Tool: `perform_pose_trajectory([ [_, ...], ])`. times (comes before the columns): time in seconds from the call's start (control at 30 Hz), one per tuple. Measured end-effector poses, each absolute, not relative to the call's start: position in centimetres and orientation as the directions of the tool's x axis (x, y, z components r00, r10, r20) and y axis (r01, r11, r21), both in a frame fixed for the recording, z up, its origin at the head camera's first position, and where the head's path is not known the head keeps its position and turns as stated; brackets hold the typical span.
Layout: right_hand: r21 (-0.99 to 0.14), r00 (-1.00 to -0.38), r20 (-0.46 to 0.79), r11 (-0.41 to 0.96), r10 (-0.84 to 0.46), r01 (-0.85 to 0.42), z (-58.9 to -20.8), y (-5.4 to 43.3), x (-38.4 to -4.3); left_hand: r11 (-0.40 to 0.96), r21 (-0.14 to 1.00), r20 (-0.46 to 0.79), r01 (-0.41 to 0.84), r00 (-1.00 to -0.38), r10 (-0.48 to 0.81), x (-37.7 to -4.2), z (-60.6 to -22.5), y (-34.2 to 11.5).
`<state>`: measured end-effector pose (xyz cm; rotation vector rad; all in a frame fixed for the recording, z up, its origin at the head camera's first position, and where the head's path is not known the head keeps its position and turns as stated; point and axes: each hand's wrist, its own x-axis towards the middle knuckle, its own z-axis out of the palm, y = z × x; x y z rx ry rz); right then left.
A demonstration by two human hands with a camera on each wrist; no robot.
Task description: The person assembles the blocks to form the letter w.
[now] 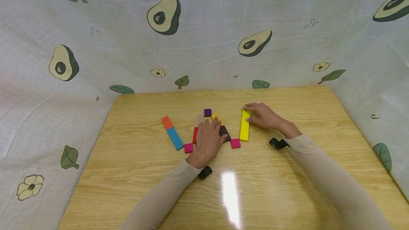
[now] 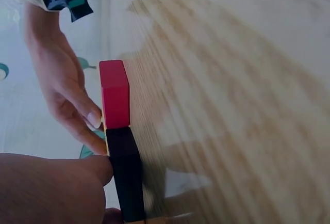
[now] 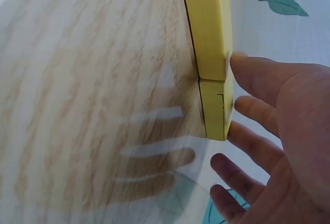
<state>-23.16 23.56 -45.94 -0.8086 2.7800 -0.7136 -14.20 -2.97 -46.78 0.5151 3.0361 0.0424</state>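
Several flat coloured blocks form a zigzag on the table. My left hand rests over the middle blocks, fingers spread. Its thumb touches the dark block, and its fingertips reach the orange-yellow block. Partly under this hand are a red block and a pale wood block. My right hand touches the yellow blocks at the right, thumb and index finger at their far part. In the right wrist view, the short yellow block meets a longer one end to end, and the other fingers are apart from them.
A pink block and another pink block sit at the zigzag's near corners. A purple block lies at the back. An orange block and a blue block slant at the left. Printed cloth hangs behind the table.
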Motion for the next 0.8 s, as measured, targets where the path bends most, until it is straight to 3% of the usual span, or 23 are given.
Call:
perform_pose_trajectory([
  [0.5, -0.534, -0.864, 0.061, 0.715, -0.499, -0.451, -45.9, 24.9, -21.8, 0.926, 0.202, -0.041, 0.320, -0.942, 0.334, -14.8, -46.5, -3.9],
  [0.8, -0.546, -0.901, 0.100, 0.734, -0.421, -0.404, -45.0, 27.7, -20.1, 0.910, 0.314, 0.040, 0.270, -0.961, 0.272, -14.8, -45.9, -8.1],
])
